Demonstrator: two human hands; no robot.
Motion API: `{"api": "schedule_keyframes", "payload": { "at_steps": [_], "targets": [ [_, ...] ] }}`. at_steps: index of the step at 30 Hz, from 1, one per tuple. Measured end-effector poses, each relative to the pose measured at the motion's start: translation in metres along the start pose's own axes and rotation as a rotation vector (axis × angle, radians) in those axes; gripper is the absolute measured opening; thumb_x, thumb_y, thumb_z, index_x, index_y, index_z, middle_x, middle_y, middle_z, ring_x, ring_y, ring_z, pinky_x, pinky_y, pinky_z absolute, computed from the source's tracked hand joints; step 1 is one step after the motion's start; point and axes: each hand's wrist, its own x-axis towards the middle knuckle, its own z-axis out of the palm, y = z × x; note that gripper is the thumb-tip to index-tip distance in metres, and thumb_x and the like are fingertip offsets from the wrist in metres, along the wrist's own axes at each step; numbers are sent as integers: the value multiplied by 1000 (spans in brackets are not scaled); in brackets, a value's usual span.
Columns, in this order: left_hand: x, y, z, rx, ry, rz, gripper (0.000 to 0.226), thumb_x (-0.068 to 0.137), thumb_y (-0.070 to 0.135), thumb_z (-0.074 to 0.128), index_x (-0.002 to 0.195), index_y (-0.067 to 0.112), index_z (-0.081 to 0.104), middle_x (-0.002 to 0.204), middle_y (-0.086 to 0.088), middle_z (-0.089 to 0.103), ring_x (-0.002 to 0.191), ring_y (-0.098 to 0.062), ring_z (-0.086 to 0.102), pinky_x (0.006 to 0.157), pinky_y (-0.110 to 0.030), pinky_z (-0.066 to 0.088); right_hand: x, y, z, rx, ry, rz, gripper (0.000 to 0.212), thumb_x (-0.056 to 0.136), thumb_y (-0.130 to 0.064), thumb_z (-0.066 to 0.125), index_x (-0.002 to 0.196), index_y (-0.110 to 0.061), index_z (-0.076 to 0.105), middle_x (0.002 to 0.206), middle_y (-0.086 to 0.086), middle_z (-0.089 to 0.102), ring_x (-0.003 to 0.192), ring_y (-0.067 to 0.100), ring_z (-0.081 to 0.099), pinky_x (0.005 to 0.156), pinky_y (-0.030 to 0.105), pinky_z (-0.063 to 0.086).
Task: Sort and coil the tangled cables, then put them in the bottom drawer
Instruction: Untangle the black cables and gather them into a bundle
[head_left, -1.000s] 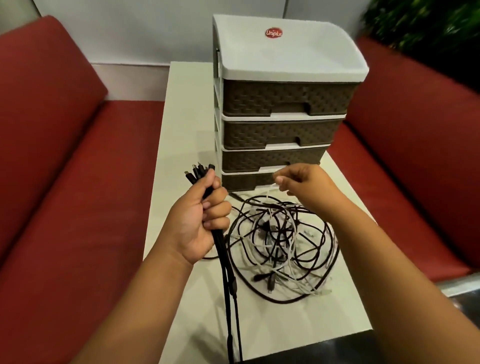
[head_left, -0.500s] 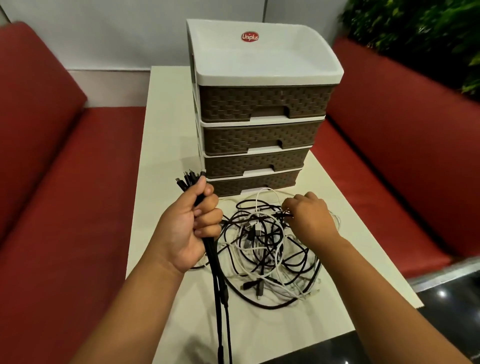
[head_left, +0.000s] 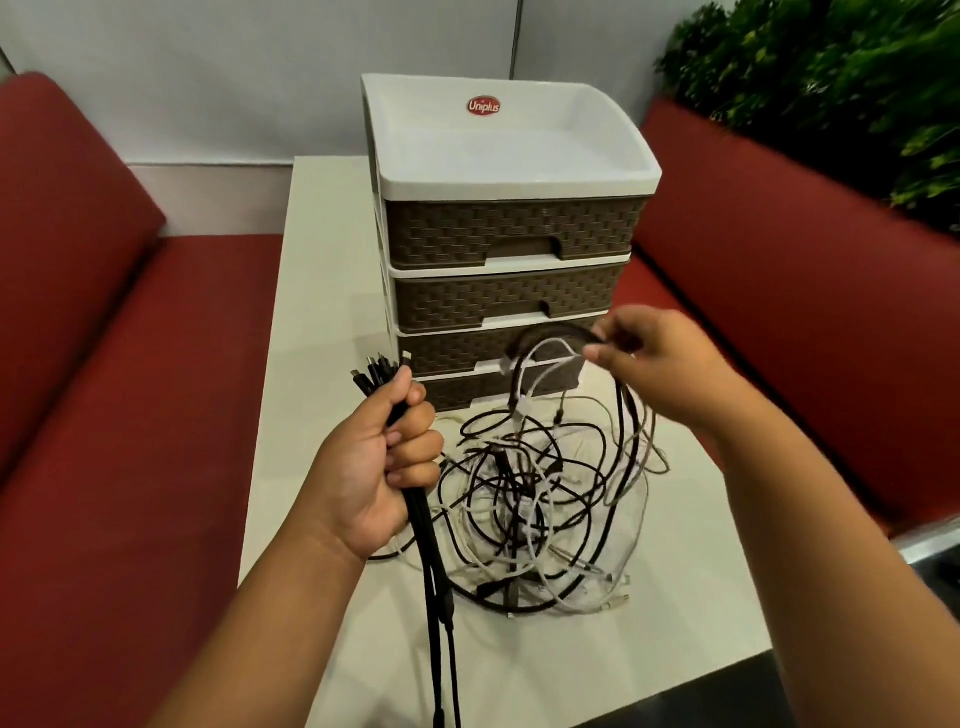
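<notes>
Two hands at work, sorting stage. Left hand (head_left: 371, 467) fists a bundle of black cables (head_left: 435, 561), fingers fully curled round it; connector ends (head_left: 378, 371) fan out above the thumb, tails hang off the table's near edge toward 6 o'clock. Right hand (head_left: 657, 364) is raised at 1 o'clock of the tangle (head_left: 540, 499), thumb and forefinger pinching a loop (head_left: 550, 340) lifted out of it. The loop seems to be one black strand with a white one riding along; motion blur makes the count uncertain.

The tangle, black and white cables mixed, lies on the white table (head_left: 322, 291) just in front of the drawer unit (head_left: 509, 223). Bottom drawer (head_left: 467, 392) sits closed at 12 o'clock of the pile, partly hidden behind the lifted loop.

Judgement on doing this step well:
- Lift the pinched strand slowly and upward; if the pile rises with it, stop and follow the strand to its free plug instead of hauling.
- Drop the white strand if only the black one is wanted.
- Keep the left fist firm so sorted ends stay aligned for coiling.
- Feed each freed end into the left bundle beside the other plugs.

Coiling not begun; drawer still to open.
</notes>
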Motion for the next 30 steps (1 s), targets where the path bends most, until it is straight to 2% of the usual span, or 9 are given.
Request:
{"api": "schedule_keyframes", "payload": {
  "at_steps": [3,5,11,14,16,19,22,25,30],
  "targets": [
    [2,0,1,8,-5,-3,26,94,38,47,74,21,45,49,10,23,34,0,22,32,-13,13,-6,-10,-14,459,64,22,12,89,-15,68,90,-4,64,77,9,59,70,17,54,66,30,45],
    [3,-1,2,14,-3,-6,26,94,38,47,74,21,45,49,10,23,34,0,22,31,-13,15,-10,-4,-7,639,33,102,5,87,-11,67,87,-7,65,74,4,62,69,15,59,61,24,48],
    [5,-4,1,7,-4,-31,25,94,37,47,75,21,45,50,9,23,34,0,22,32,-13,14,-29,32,49,761,-107,376,6,78,-11,74,76,-12,69,68,3,64,65,16,55,56,20,42],
    [6,-5,0,5,3,-44,26,94,38,47,75,21,45,50,9,22,34,0,22,32,-13,14,-30,35,52,447,-11,305,9,85,-16,73,77,-11,70,71,1,66,64,9,53,65,26,42],
    [6,-7,0,3,4,-50,26,94,37,47,74,21,46,49,9,23,34,0,21,31,-13,14,-28,23,42,316,32,237,11,91,-17,65,82,-12,65,70,0,66,52,4,47,55,24,38],
    [5,-8,4,8,1,-54,26,94,37,48,74,20,47,48,9,22,34,0,21,31,-13,13,-28,-10,20,667,84,178,16,99,-8,48,84,-12,52,58,-1,57,52,10,50,57,22,43],
    [3,-10,10,16,3,-52,24,92,37,50,76,19,49,48,10,22,34,0,20,31,-13,12,-32,-37,2,1071,89,108,15,100,-8,43,85,-13,46,57,1,40,51,13,38,55,24,38],
    [1,-12,18,24,2,-27,25,92,37,50,79,17,52,48,10,21,34,0,19,32,-13,12,-40,-53,4,1075,38,63,11,99,-8,44,89,-13,46,57,-1,36,50,11,31,55,26,29],
    [-3,-20,28,76,42,46,35,85,49,56,84,14,56,51,8,22,37,-1,19,36,-14,14,-69,-68,53,854,-7,-53,10,93,-19,52,89,-13,46,56,-8,40,51,9,32,50,23,29]
  ]
}}
